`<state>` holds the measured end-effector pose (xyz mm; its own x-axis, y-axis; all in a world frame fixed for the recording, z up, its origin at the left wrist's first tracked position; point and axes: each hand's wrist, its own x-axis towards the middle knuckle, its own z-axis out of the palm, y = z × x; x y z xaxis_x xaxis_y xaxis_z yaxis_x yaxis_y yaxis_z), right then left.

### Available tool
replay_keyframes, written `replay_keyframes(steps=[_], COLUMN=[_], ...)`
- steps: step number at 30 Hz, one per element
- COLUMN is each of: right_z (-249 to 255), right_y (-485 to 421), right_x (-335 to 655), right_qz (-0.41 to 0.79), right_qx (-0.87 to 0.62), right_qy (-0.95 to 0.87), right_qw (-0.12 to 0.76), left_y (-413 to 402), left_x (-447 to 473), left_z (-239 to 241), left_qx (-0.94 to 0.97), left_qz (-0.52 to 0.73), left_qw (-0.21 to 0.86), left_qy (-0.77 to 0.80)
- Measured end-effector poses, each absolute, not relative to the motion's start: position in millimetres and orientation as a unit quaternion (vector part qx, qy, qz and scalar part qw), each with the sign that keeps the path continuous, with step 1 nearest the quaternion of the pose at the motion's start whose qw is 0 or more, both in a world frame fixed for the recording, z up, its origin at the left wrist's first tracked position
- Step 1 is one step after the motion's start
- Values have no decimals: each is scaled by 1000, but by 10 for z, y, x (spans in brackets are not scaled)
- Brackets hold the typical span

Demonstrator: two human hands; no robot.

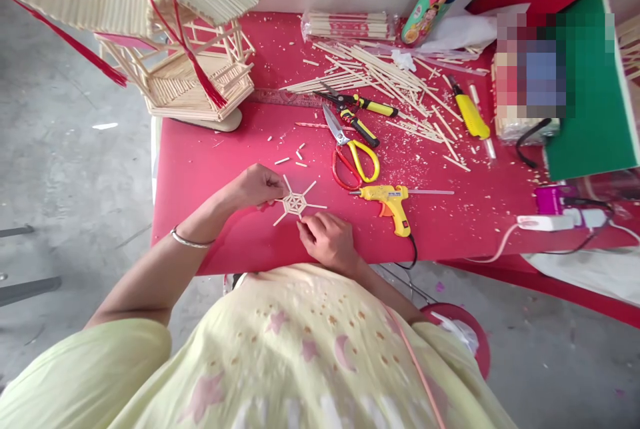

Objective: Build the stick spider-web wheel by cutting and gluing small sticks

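Note:
A small spoked star of thin wooden sticks (296,203), with a web-like centre, lies on the red table (210,169) near its front edge. My left hand (257,185) is curled with its fingertips pinched on the star's left side. My right hand (327,239) rests just below and right of the star, fingers bent, pinching one of its lower spokes. A silver bangle (189,241) sits on my left wrist.
A yellow glue gun (390,202) lies right of the star, its cord running off the front edge. Beyond lie scissors (353,149), pliers (357,109), a yellow cutter (471,115), several loose sticks (385,79) and cut bits. A stick model house (190,69) stands at back left.

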<state>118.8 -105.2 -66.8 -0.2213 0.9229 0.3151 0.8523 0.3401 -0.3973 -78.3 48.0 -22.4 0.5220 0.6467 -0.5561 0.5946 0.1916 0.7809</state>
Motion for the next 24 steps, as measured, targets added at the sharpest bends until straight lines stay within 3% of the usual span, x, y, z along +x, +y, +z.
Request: replay_keyframes(steps=[24], right_z=[-698], right_y=[-1049], right_x=[1185], right_qz=[77], right_qx=[-570], right_qy=[-773], right_qw=[267], left_y=[493], left_x=[-759], left_z=[-193], left_qx=[617], left_qz=[12], left_qw=[612], left_qy=[495])
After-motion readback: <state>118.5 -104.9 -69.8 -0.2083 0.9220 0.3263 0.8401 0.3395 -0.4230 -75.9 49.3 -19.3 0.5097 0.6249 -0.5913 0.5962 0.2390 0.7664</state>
